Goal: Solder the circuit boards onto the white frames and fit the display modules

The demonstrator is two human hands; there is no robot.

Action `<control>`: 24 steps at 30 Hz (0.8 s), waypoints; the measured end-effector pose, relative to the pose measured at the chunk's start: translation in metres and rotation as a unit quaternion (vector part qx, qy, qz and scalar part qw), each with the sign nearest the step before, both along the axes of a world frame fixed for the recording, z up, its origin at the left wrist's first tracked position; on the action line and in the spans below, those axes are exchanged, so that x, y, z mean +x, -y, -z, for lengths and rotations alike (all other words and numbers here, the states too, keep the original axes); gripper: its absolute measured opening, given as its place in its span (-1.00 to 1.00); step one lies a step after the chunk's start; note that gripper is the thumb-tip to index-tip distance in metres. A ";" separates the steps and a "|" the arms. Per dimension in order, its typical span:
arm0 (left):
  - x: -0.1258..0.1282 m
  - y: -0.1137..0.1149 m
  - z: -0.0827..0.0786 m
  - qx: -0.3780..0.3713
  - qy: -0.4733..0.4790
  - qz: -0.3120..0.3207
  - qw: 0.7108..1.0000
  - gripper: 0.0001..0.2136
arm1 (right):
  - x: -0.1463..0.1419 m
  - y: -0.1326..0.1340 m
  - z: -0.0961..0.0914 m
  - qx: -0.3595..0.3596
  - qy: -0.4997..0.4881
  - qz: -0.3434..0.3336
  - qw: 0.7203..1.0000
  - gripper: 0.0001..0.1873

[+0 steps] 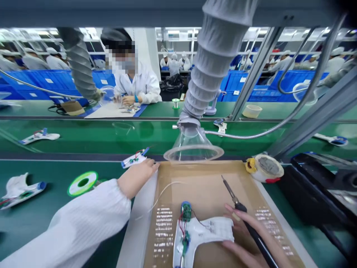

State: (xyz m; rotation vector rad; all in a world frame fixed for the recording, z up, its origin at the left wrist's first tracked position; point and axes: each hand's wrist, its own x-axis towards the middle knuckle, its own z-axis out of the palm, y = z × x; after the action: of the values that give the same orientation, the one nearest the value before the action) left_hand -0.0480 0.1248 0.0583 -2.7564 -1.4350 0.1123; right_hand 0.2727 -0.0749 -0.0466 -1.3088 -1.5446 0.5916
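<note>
Head view, and here's the action: the right hand [245, 238] has a soldering iron [252, 227] clenched pencil-style, its black handle running out of the bottom of the frame and its bare metal tip [227, 188] raised over a cardboard sheet [206, 190], touching nothing. The left hand [136, 178] sits released at the cardboard's edge, its fingers [150, 165] lying open and grasping nothing.

Right between them, flat on the cardboard, lies the main piece: a white plastic housing [206, 232], with the lower fingers [230, 245] of the right hand resting against its side. A small green circuit board [186, 212] with a blue cap sits at its top end, and red wires [182, 227] already run down to a second green board [186, 236]. So that wiring is in place, while a thin white wire [164, 195] lies loose across the cardboard; from this angle, it's hard to say whether it's joined to anything.

Just above the cardboard hangs a clear funnel [192, 149] on a ribbed gray hose [216, 56]. Out on the green tabletop [33, 219] sit a solder spool [82, 184], a tape roll [264, 168], and a similar white piece [22, 190]. Across the way, a co-worker [139, 83] works with their own hands [128, 99].
</note>
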 end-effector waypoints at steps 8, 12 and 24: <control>0.072 0.113 0.027 -0.015 0.238 0.206 0.949 -0.91 | 0.010 0.001 -0.003 -0.018 0.088 -0.021 0.996 -0.41; 0.091 0.118 0.052 -0.057 0.297 0.199 0.932 -0.88 | 0.011 0.002 -0.004 -0.028 0.111 -0.026 0.993 -0.39; 0.090 0.127 0.060 -0.102 0.415 0.123 0.896 -0.87 | 0.009 0.003 -0.011 -0.047 0.137 -0.015 0.989 -0.42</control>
State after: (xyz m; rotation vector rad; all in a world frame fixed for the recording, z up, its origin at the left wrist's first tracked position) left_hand 0.0423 -0.0018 -0.0018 -3.3016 -1.1714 -1.1069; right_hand 0.2817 -0.0781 -0.0361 -1.4893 -1.7802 0.5246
